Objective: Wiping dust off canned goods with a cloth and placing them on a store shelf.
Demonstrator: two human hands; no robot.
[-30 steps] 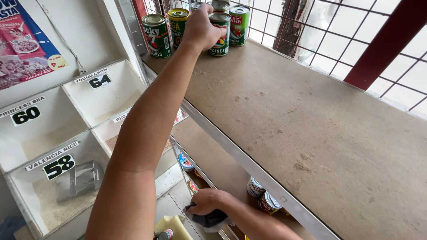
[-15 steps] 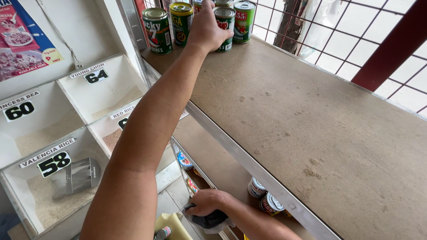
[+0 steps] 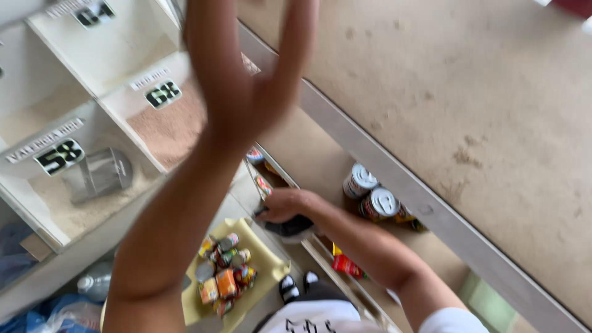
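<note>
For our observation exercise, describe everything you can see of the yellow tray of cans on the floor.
The yellow tray lies flat on the floor, below the shelves and beside the person's feet. It looks like thin cardboard or plastic with a low, uneven rim. Small cans with red, green and orange labels sit bunched at its left side, some tipped; the right part is bare. The left arm hides its left edge. Neither hand touches it.

White rectangular price labels with black number plates (image 3: 60, 154) sit on the front edges of the white rice bins at left. Two round silver-topped tin cans (image 3: 370, 194) stand together on the lower shelf under the metal rail. A heap of small colourful cans (image 3: 223, 271) lies in a yellow carton (image 3: 270, 266) on the floor.
</note>
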